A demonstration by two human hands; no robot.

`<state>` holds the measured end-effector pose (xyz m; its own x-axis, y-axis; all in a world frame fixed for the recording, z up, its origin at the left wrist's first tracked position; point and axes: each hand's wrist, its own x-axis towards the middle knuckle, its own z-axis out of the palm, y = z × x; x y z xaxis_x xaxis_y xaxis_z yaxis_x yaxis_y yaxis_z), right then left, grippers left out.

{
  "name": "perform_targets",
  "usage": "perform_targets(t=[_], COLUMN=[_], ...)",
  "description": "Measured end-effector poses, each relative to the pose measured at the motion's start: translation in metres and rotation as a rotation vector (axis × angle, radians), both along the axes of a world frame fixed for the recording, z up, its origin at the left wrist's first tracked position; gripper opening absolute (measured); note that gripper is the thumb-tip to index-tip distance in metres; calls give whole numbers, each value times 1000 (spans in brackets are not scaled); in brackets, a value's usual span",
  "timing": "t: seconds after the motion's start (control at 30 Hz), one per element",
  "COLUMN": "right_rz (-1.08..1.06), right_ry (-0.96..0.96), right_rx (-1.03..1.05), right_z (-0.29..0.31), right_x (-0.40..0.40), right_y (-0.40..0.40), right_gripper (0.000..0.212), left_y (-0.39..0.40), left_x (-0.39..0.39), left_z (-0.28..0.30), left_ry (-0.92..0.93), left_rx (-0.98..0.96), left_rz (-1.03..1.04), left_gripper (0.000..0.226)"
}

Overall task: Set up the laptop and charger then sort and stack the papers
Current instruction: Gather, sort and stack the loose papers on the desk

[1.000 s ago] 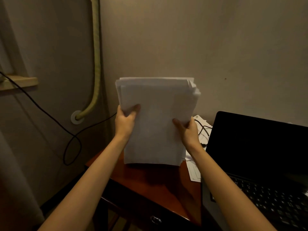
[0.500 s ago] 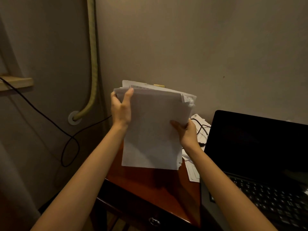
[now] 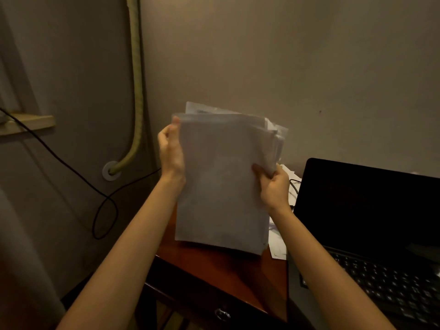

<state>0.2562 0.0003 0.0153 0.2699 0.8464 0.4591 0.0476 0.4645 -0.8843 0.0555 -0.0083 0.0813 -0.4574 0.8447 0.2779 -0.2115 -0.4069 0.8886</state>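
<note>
A thick stack of white papers [image 3: 221, 182] stands upright above the wooden table [image 3: 214, 270], its top edges uneven and fanned toward the right. My left hand [image 3: 170, 151] holds the stack's left edge near the top, fingers behind the sheets. My right hand [image 3: 273, 186] grips the right edge lower down, thumb on the front sheet. The open black laptop [image 3: 366, 225] sits at the right with a dark screen. A black charger cable [image 3: 294, 186] lies behind my right hand.
More loose sheets [image 3: 277, 246] lie on the table beside the laptop. A black cord [image 3: 104, 210] loops down the left wall by a green hose [image 3: 137, 91]. A small wooden shelf [image 3: 28, 123] juts out at left. The table has a drawer handle [image 3: 222, 314].
My left hand slid up from the stack's lower left to its upper left edge. The stack tilted and its top sheets fanned out to the right.
</note>
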Motion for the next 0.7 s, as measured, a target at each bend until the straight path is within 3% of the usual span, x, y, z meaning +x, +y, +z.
perform_targets(t=[0.13, 0.23, 0.37, 0.47, 0.6, 0.7], right_rz=[-103, -118, -16, 67, 125, 248], right_ry=[175, 325, 559, 712, 835, 902], right_rx=[-28, -54, -102, -154, -198, -230], right_z=[2, 0, -9, -27, -50, -63], right_x=[-3, -11, -31, -43, -42, -38], right_y=[-1, -4, -17, -30, -41, -42], right_gripper=[11, 11, 8, 10, 11, 15], left_y=[-20, -41, -57, -53, -52, -58], left_x=[-10, -15, -3, -7, -23, -20], left_z=[-71, -120, -150, -153, -161, -167], left_ry=[186, 32, -380, -475, -496, -451], left_rx=[-164, -226, -179, -154, -190, -217], left_rz=[263, 373, -68, -98, -176, -272], left_gripper=[70, 76, 85, 51, 72, 62])
